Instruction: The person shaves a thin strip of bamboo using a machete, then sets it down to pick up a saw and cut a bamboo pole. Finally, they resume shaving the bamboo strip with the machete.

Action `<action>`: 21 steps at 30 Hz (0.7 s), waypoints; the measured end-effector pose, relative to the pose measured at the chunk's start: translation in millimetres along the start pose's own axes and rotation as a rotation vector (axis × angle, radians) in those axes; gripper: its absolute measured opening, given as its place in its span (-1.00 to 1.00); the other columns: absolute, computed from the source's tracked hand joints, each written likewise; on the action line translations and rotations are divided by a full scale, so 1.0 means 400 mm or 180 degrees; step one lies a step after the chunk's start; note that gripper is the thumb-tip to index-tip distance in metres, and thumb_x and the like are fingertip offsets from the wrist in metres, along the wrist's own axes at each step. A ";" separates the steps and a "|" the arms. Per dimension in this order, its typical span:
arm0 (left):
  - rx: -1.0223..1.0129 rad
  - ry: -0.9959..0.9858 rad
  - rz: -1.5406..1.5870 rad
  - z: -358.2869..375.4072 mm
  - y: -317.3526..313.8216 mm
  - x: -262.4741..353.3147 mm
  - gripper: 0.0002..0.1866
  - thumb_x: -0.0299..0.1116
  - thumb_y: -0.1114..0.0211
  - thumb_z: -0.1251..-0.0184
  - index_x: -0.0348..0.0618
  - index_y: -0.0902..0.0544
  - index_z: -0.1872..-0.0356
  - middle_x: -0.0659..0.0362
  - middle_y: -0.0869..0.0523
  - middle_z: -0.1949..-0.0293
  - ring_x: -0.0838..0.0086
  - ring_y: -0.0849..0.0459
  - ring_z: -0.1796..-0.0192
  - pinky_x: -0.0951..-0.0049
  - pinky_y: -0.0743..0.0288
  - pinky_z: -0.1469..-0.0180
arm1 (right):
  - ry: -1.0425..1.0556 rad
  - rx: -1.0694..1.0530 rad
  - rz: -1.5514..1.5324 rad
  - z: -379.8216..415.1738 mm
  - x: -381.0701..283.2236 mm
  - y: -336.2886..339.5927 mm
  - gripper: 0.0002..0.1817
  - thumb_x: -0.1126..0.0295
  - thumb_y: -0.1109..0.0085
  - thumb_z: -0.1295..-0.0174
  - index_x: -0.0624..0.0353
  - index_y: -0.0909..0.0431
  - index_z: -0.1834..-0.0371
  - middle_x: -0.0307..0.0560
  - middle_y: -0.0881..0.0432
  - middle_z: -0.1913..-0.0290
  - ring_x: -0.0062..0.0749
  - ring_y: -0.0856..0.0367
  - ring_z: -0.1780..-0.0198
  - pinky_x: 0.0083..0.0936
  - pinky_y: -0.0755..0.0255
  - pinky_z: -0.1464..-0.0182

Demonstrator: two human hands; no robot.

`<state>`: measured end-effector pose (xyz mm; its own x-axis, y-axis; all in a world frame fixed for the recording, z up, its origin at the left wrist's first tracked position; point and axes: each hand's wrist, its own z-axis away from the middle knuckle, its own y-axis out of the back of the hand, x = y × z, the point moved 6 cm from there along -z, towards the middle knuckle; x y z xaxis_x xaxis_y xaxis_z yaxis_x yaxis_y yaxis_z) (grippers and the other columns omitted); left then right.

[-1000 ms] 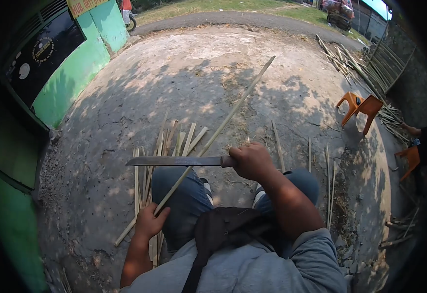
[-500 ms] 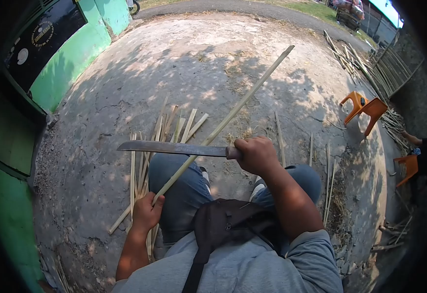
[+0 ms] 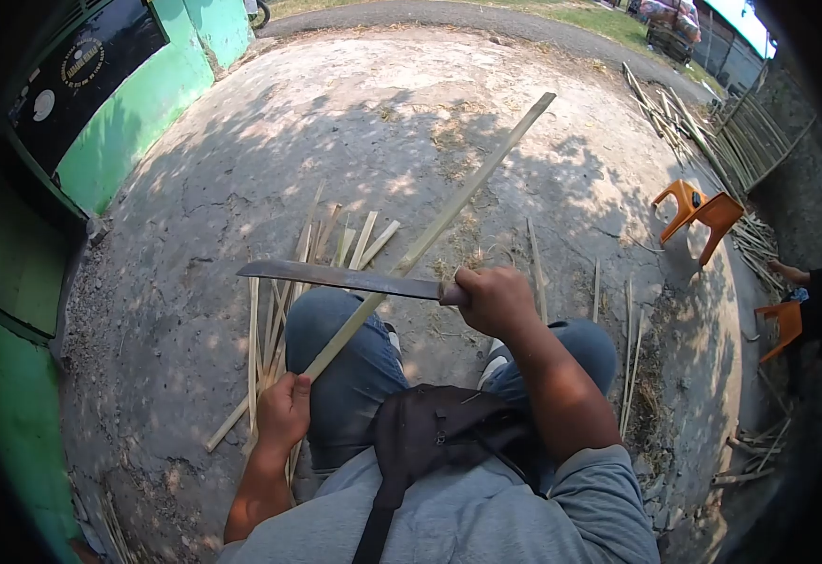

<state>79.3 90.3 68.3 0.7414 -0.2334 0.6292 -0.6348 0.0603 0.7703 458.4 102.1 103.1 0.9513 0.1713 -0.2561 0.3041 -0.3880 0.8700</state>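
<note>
My right hand point(image 3: 496, 299) grips the handle of a long machete point(image 3: 336, 278), whose blade lies across a long bamboo strip point(image 3: 449, 211). That strip slants from my left knee up and away to the right. My left hand point(image 3: 284, 411) is closed around the strip's lower part, beside my left thigh. I sit with both knees in blue jeans and a black bag strap across my chest.
A pile of split bamboo strips point(image 3: 279, 301) lies on the cracked concrete by my left leg, more strips point(image 3: 629, 348) to the right. An overturned orange stool point(image 3: 698, 211) and bamboo poles point(image 3: 703, 132) are at the right. Another person's hand point(image 3: 787, 273) shows there. A green wall point(image 3: 138, 113) stands left.
The machete blade has shifted slightly lower and to the right along the strip, tilting a bit. My left hand slid a little down the strip. The view dropped slightly.
</note>
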 end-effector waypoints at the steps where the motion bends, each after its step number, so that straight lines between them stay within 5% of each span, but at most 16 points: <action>1: 0.0026 0.0005 -0.0026 0.000 -0.002 0.000 -0.40 0.11 -0.14 -0.67 -0.26 -0.58 0.43 -0.15 -0.59 0.56 -0.18 -0.65 0.43 0.00 -0.42 0.38 | 0.0027 -0.0010 0.0020 -0.005 0.005 -0.002 -0.79 0.18 -0.36 -0.27 0.01 -0.64 0.43 0.00 -0.67 0.52 0.07 -0.74 0.40 0.00 -0.57 0.29; 21: 0.0239 0.0028 -0.0284 0.010 -0.017 -0.016 -0.42 0.13 -0.18 -0.63 -0.21 -0.58 0.43 -0.15 -0.62 0.52 -0.22 -0.65 0.37 -0.08 -0.43 0.34 | -0.0430 -0.0081 -0.0088 -0.028 0.035 -0.037 -0.86 0.26 -0.36 -0.20 0.02 -0.63 0.40 -0.02 -0.68 0.46 0.11 -0.72 0.33 0.04 -0.56 0.24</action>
<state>78.0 87.5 58.5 0.7973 -0.2260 0.5596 -0.5805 -0.0334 0.8136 466.5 120.3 91.3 0.9411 0.0575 -0.3331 0.3307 -0.3614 0.8718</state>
